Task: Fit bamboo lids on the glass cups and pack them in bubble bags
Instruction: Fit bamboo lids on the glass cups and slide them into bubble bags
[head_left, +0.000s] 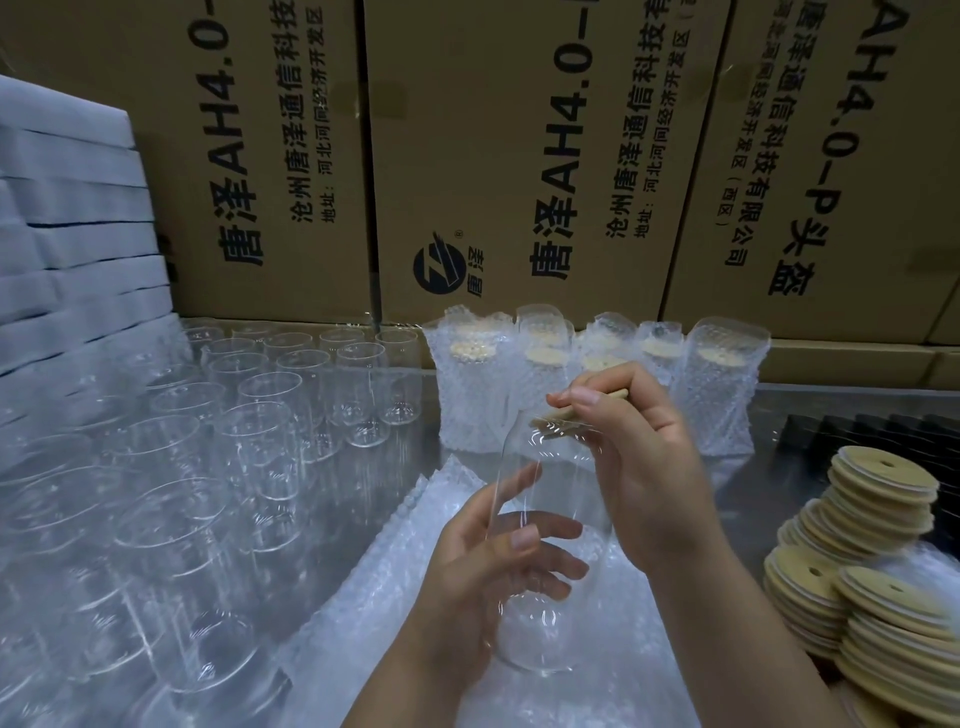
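Where cup (545, 644) sits: centre frame
Left hand (467, 582): fingers curled round cup
Right hand (644, 467): pinches lid (613, 397) at rim

Lid (618, 396), centre: mostly hidden under right hand (644, 457), only tan edge shows; seated on rim of cup (540, 545) or not, cannot tell. Left hand (483, 571): fingers behind glass, distorted. Forearms cut by bottom edge. Cartons (519, 156): cut by top edge. Foam stack (67, 234): cut by left edge. Lid piles (883, 571): cut by right and bottom edges. Empty cups (156, 493), lower left: blurred, count unclear. Wrapped cups (722, 395): lids inside dim through wrap.
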